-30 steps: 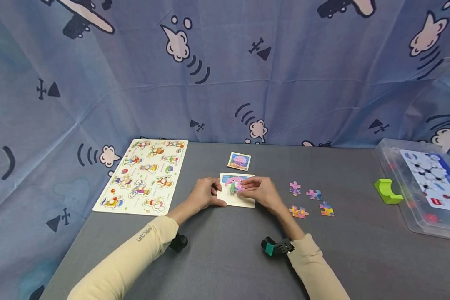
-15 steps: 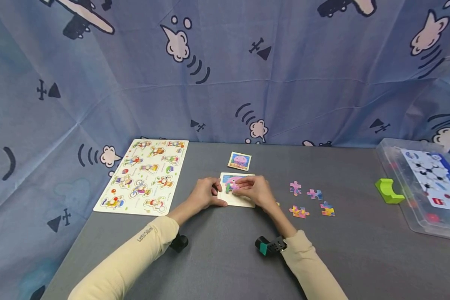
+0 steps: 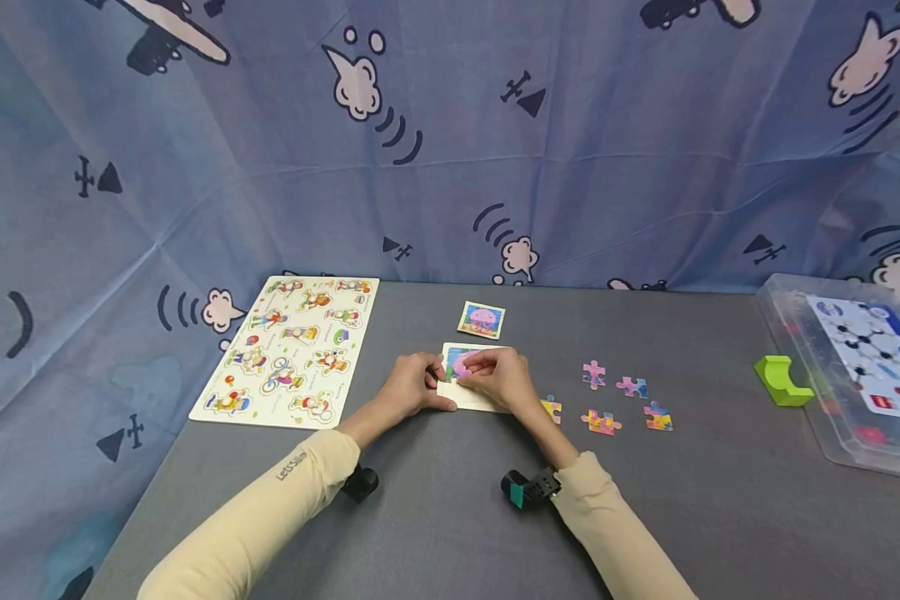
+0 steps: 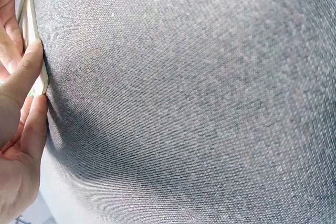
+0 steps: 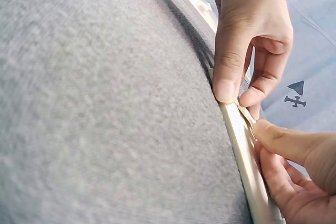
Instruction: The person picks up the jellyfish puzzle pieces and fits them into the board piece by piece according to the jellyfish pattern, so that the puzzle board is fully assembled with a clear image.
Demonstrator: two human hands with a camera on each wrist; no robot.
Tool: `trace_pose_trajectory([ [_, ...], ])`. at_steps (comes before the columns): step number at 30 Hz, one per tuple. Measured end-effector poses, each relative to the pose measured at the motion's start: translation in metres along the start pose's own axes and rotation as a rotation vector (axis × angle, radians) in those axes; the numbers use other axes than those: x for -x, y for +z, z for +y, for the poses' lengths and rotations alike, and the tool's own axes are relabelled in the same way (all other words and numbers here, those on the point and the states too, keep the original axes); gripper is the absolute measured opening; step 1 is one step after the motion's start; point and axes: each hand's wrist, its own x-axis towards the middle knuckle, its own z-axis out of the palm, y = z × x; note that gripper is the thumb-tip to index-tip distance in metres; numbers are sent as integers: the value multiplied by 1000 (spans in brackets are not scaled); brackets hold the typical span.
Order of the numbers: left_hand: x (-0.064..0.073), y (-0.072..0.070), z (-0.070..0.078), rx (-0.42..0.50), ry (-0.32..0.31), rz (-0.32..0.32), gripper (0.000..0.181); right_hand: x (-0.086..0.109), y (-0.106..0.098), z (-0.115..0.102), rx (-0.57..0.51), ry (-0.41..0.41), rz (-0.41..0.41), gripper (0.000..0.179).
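A small pale jigsaw tray (image 3: 474, 401) with a blue-and-pink picture part lies flat on the grey table. My left hand (image 3: 411, 386) grips its left side, thumb at the front corner and fingers along the side. Over the tray, my right hand (image 3: 501, 379) pinches a jigsaw piece (image 5: 245, 114), which shows edge-on in the right wrist view, tilted against the tray near the left thumb. The piece's printed face is hidden by the fingers. In the left wrist view the left hand (image 4: 21, 114) holds the tray's edge (image 4: 38, 72).
Several loose jigsaw pieces (image 3: 601, 422) lie right of the tray, one partly behind the right wrist. A square jellyfish-picture card (image 3: 482, 320) lies behind it. A large picture board (image 3: 285, 354) is at left. Far right are a green block (image 3: 782, 382) and a clear plastic box (image 3: 847, 417).
My right hand has moved left across the tray with the jigsaw piece, closer to the left hand. A yellow piece now shows beside the right wrist. My left hand keeps its place.
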Motion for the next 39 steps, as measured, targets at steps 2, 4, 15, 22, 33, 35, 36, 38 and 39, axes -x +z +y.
trace_pose_trajectory([
  [2,0,0,0,2,2,-1,41,-1,0,-1,22,11,4,19],
  [4,0,-1,0,6,2,-1,40,-1,0,-3,42,19,6,18],
  [15,1,1,0,-1,-14,-6,41,-1,4,-7,90,65,7,20],
  [22,1,2,0,-9,1,-4,41,0,3,-7,36,100,5,24],
  [33,1,0,-1,-4,19,-4,40,-1,4,-8,-18,68,64,31],
  [35,1,0,-1,-4,22,-3,40,-1,5,-9,-21,52,71,33],
  [36,1,0,-1,-2,21,-2,40,-1,5,-9,-25,44,72,33],
  [38,1,0,-1,-1,16,-1,41,-1,6,-9,-28,24,72,32],
  [39,0,0,-2,-1,15,0,41,-1,7,-9,-31,20,68,32],
])
